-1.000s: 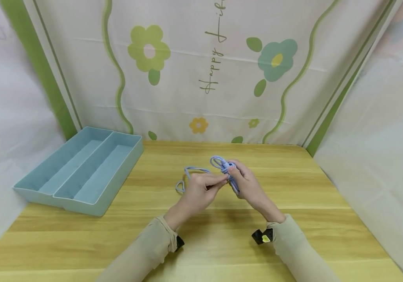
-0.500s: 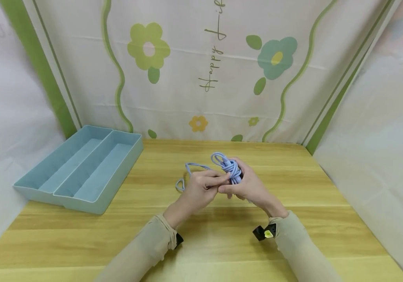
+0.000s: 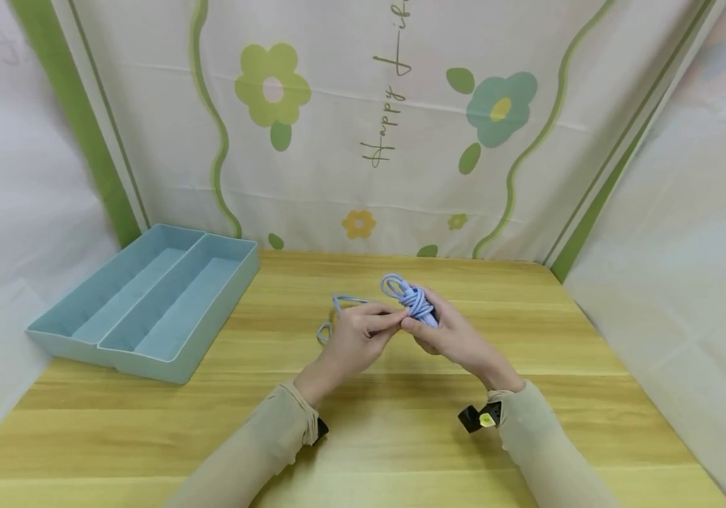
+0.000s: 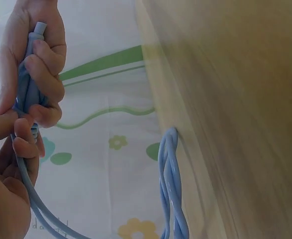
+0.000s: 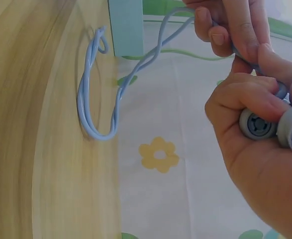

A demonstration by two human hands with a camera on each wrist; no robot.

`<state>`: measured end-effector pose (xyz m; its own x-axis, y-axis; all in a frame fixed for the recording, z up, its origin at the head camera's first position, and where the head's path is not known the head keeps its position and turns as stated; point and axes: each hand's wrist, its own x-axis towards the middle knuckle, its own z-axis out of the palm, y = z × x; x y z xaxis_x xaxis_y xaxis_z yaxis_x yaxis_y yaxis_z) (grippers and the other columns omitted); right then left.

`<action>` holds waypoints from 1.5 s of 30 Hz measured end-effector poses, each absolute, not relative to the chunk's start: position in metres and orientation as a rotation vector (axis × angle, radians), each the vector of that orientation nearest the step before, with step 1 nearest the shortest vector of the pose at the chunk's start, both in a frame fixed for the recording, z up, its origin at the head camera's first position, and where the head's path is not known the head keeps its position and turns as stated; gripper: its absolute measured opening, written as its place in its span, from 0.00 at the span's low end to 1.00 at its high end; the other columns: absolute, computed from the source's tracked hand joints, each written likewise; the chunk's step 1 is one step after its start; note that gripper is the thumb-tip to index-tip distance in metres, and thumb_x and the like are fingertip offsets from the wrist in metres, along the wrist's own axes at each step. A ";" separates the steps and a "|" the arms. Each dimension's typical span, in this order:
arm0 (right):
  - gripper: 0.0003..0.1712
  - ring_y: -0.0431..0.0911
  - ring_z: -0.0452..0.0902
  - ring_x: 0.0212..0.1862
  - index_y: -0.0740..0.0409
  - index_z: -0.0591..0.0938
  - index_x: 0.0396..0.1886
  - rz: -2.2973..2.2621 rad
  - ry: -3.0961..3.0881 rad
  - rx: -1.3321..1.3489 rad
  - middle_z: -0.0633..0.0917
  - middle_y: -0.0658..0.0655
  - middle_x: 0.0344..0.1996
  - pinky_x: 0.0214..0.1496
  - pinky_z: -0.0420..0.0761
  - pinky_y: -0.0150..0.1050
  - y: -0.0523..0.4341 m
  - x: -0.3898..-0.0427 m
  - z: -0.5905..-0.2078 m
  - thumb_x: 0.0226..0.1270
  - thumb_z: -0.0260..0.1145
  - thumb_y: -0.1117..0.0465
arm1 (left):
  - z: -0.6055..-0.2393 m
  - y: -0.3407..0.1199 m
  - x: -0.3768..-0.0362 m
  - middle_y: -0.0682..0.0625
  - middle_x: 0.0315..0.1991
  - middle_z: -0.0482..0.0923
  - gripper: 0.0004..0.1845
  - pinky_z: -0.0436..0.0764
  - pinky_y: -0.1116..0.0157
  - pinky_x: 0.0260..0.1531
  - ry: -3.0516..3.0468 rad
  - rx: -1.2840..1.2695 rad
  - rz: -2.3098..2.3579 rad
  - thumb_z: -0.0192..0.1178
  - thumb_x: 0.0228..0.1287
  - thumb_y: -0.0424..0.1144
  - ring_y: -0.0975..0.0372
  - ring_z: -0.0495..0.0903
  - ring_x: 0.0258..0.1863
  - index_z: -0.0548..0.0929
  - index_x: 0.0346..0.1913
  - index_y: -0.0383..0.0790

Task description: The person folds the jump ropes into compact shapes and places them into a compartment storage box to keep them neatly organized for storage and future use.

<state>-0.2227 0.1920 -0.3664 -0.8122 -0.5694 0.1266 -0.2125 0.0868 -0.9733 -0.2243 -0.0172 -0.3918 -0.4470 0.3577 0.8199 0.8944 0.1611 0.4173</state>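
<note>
A light blue jump rope [image 3: 418, 303] is bundled above the table, its cord wrapped round the handles, with a loop sticking up at the top. My right hand [image 3: 461, 342] grips this bundle; in the right wrist view two round handle ends [image 5: 257, 124] poke out of the fist. Beside it, my left hand [image 3: 358, 337] pinches the cord between thumb and fingers close to the windings. From the left hand the doubled cord [image 5: 82, 94] trails down to the table and lies there in a twisted loop. The left wrist view shows a handle [image 4: 32, 92] under the right fingers.
A blue two-compartment tray [image 3: 219, 317] stands at the left on the wooden table [image 3: 528, 437]. A floral fabric sheet [image 3: 337, 141] hangs behind the table, with white sheets at both sides.
My right hand has turned the bundle and shifted its hold, its thumb moving down from the windings to their lower left side. My left hand stays pinched on the cord beside it.
</note>
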 end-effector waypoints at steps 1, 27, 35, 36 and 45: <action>0.31 0.43 0.59 0.19 0.51 0.60 0.75 -1.810 2.064 -0.770 0.69 0.60 0.28 0.17 0.59 0.36 0.191 -0.223 -0.367 0.77 0.57 0.61 | -0.392 -0.017 -0.225 0.45 0.38 0.85 0.12 0.74 0.76 0.25 -1.882 -1.184 -1.272 0.66 0.61 0.24 0.66 0.77 0.26 0.87 0.48 0.32; 0.17 0.41 0.60 0.17 0.65 0.66 0.58 -2.013 1.898 -0.771 0.70 0.56 0.21 0.14 0.55 0.38 0.189 -0.222 -0.369 0.81 0.50 0.57 | -0.385 -0.019 -0.223 0.52 0.26 0.82 0.09 0.71 0.72 0.16 -2.076 -1.198 -1.417 0.60 0.70 0.28 0.70 0.69 0.17 0.88 0.46 0.31; 0.21 0.41 0.61 0.16 0.64 0.62 0.62 -2.005 1.976 -0.706 0.71 0.56 0.21 0.14 0.57 0.36 0.187 -0.220 -0.370 0.80 0.53 0.56 | -0.385 -0.017 -0.220 0.50 0.27 0.82 0.09 0.71 0.73 0.19 -2.087 -1.272 -1.317 0.59 0.69 0.26 0.68 0.71 0.20 0.88 0.45 0.31; 0.22 0.41 0.61 0.16 0.64 0.62 0.62 -1.999 1.995 -0.695 0.71 0.56 0.20 0.14 0.58 0.36 0.187 -0.220 -0.370 0.79 0.54 0.56 | -0.385 -0.017 -0.220 0.50 0.26 0.81 0.09 0.71 0.73 0.20 -2.090 -1.290 -1.283 0.59 0.69 0.26 0.68 0.71 0.20 0.87 0.46 0.31; 0.22 0.42 0.61 0.15 0.61 0.66 0.61 -1.911 2.134 -0.652 0.73 0.61 0.24 0.14 0.59 0.33 0.186 -0.221 -0.369 0.78 0.57 0.53 | -0.384 -0.017 -0.216 0.54 0.26 0.78 0.08 0.70 0.75 0.23 -2.112 -1.316 -0.925 0.62 0.67 0.27 0.67 0.72 0.21 0.87 0.45 0.35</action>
<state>-0.2207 0.1856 -0.3692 -0.8819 -0.4507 0.1383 -0.1871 0.0653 -0.9802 -0.2156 -0.0171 -0.3842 -0.4208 0.5797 0.6977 0.9059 0.3086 0.2899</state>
